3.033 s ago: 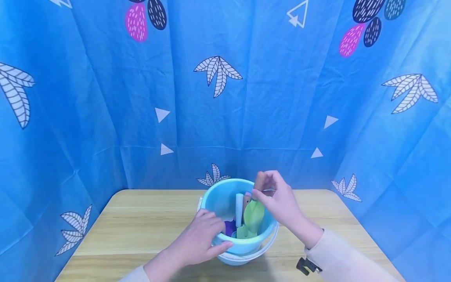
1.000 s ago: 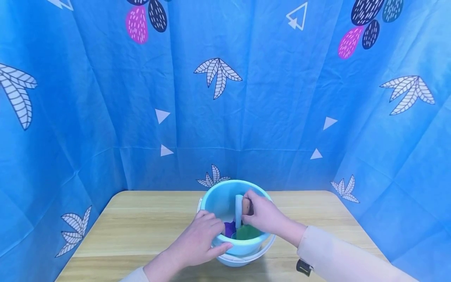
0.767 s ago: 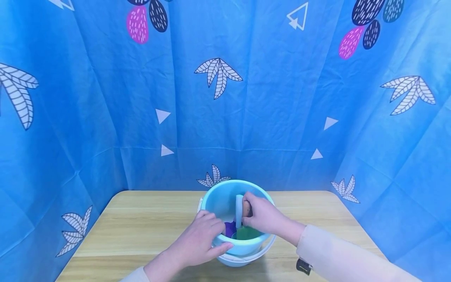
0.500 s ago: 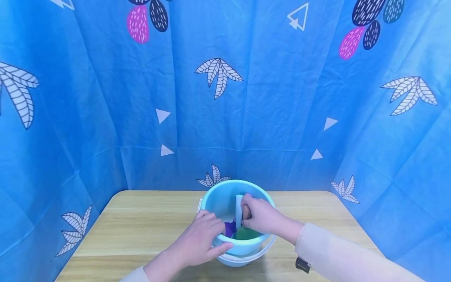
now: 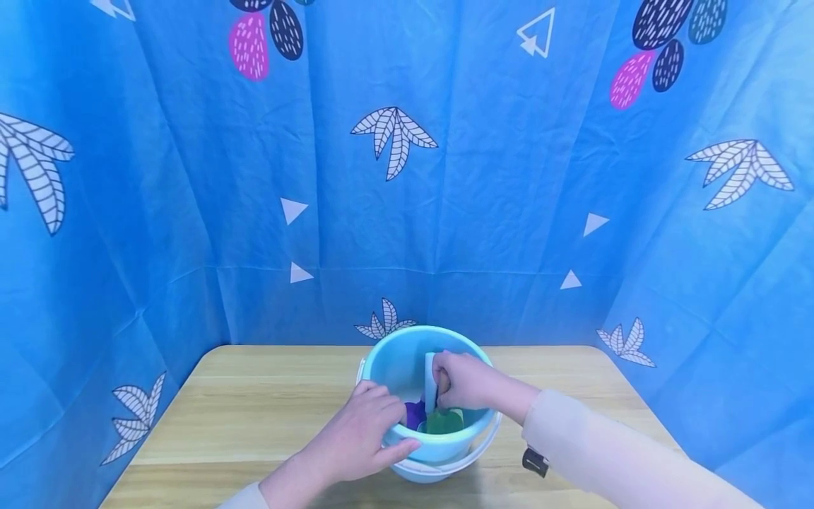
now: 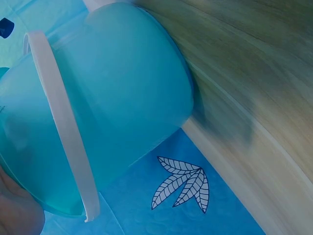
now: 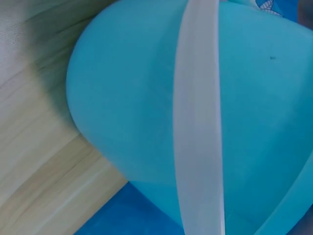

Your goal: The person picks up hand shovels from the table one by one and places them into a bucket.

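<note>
A light blue bucket [image 5: 439, 447] stands on the table, its pale handle hanging down around its side. My left hand [image 5: 359, 431] grips the near left of the rim, fingers over the edge and thumb outside. My right hand [image 5: 467, 382] reaches inside and grips the brown handle [image 5: 444, 384] of what looks like a green toy trowel [image 5: 445, 423], its lower part down in the bucket. Beside those fingers a light blue handle [image 5: 430, 382] stands upright. A purple piece [image 5: 415, 413] lies at the left inside. Both wrist views show mostly the bucket's outer wall.
The wood-grain table [image 5: 267, 410] extends to both sides of the bucket. A blue patterned curtain [image 5: 407, 226] hangs behind and at both sides. A black clip-like object [image 5: 535, 461] shows below my right sleeve.
My right hand has gone from above the bucket's right rim, with a brown handle, down into the bucket, and shifted slightly left. The trowel's green blade sits lower. My left hand stays put.
</note>
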A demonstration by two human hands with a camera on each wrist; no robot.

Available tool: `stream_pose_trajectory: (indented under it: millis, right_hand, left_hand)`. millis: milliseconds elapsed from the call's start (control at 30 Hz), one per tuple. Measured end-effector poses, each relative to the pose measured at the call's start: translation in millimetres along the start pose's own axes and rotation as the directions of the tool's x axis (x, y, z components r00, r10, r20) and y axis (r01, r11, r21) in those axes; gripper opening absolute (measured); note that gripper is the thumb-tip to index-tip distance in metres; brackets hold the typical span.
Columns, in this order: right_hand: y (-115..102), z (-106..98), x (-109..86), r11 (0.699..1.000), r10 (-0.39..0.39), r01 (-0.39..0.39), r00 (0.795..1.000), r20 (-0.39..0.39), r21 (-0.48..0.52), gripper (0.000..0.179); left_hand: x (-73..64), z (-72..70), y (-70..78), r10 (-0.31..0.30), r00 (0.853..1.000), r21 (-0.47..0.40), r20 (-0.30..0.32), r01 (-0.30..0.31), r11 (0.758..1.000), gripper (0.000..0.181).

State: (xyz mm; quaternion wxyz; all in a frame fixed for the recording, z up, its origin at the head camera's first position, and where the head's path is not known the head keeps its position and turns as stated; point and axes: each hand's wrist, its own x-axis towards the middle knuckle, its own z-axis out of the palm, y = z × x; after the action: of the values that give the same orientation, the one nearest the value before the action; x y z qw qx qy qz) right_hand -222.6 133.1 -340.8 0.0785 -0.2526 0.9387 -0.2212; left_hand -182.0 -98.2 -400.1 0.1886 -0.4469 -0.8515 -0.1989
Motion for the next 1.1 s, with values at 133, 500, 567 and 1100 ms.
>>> stream_pose_trajectory:
  millis: [133, 500, 567, 1100]
  right_hand:
    - [3.7, -1.2, 3.3, 1.000, 0.004, -0.004, 1.000, 0.000, 0.003, 0.030]
    - [7.1, -6.7, 9.7, 0.992, 0.097, -0.097, 0.995, 0.001, 0.080, 0.029]
    - [8.5, -7.0, 11.1, 0.990, 0.110, -0.110, 0.994, -0.003, 0.090, 0.030]
    - [5.9, -23.2, 14.0, 0.989, 0.142, -0.140, 0.988, -0.061, 0.044, 0.021]
  left_hand:
    - [0.2, 0.4, 0.5, -0.001, 1.000, 0.003, -0.002, 0.001, 1.000, 0.033]
    - [-0.4, -0.4, 0.4, -0.023, 0.999, -0.001, 0.028, 0.023, 1.000, 0.035]
    - [-0.7, -0.3, 0.3, -0.023, 0.999, 0.003, 0.028, 0.023, 1.000, 0.035]
    - [-1.7, -1.0, -0.5, 0.003, 1.000, 0.012, -0.001, -0.003, 1.000, 0.033]
